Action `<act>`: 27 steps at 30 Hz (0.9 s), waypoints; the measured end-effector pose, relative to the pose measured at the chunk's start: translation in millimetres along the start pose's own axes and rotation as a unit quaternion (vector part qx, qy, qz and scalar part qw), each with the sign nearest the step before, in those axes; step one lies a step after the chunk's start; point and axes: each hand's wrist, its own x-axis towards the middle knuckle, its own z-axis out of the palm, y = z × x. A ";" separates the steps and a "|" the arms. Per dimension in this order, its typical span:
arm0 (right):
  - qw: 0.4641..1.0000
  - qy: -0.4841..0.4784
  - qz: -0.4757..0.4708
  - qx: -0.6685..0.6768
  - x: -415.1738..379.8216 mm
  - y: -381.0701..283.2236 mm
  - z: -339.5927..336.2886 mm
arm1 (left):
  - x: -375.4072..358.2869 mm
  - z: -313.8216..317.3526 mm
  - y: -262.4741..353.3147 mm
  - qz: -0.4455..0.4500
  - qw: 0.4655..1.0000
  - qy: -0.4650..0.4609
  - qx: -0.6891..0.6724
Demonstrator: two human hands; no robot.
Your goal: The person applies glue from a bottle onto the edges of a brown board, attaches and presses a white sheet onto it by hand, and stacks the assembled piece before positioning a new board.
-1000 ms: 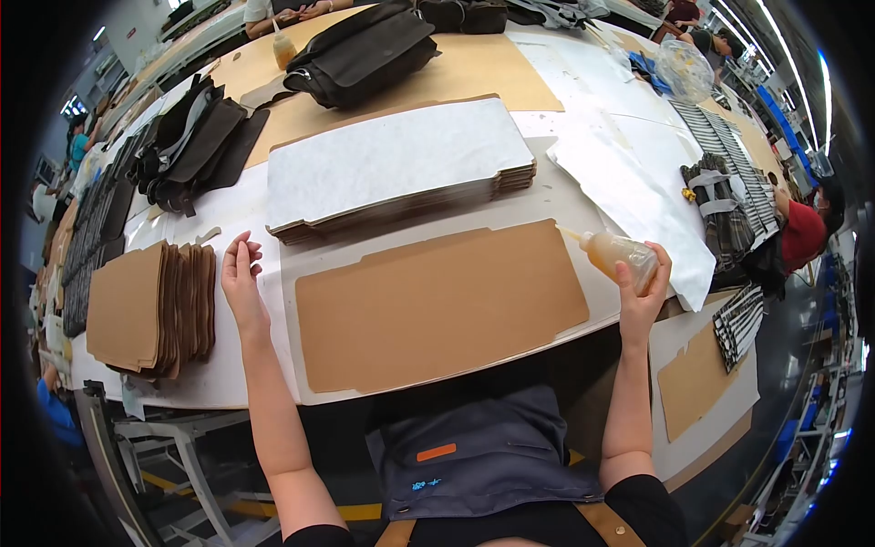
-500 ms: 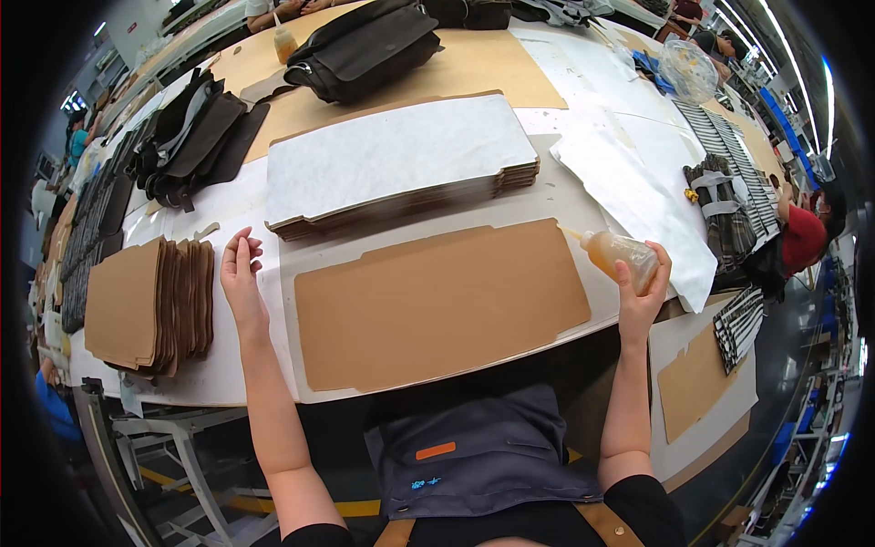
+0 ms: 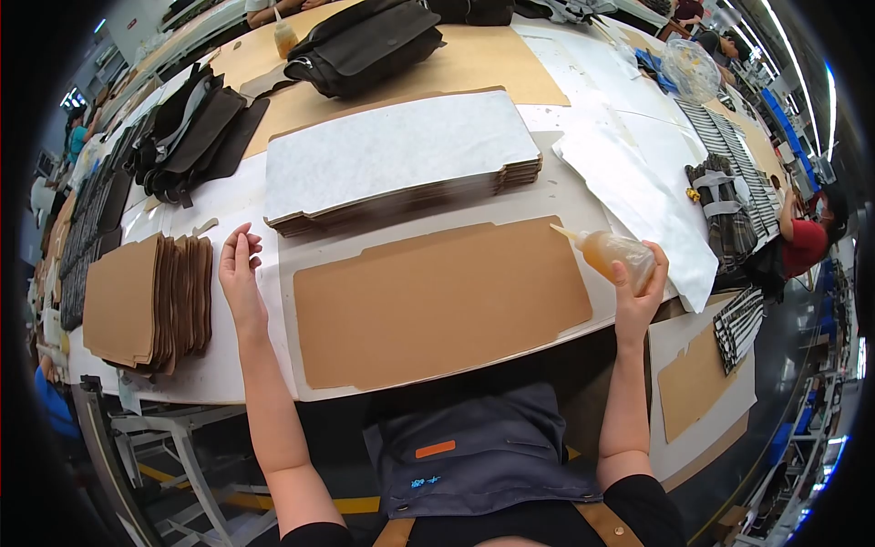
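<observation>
Bottle (image 3: 612, 255) in right hand (image 3: 642, 294) edged left, nozzle (image 3: 567, 234) perhaps touching cardboard (image 3: 445, 305).

Black bag (image 3: 369, 50) on a tan sheet (image 3: 515, 73), heaped dark pieces (image 3: 208, 137) at left, plaid bundle (image 3: 722, 223) at right.

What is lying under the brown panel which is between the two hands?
The brown panel lies on a pale sheet, which shows around its edges. What is directly beneath the panel's middle is covered, so I cannot tell.
</observation>
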 end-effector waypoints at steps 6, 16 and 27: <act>1.000 -0.024 -0.010 0.010 -8.9 -12.6 11.8 | 0.5 -0.8 -0.3 0.002 1.000 -0.003 -0.002; 0.996 -0.067 -0.054 0.014 -26.8 -30.0 38.0 | -0.9 0.3 2.7 0.001 1.000 0.000 -0.009; 0.987 -0.118 -0.092 0.051 -44.6 -51.7 75.6 | -2.7 -1.4 3.9 0.003 0.999 -0.009 -0.036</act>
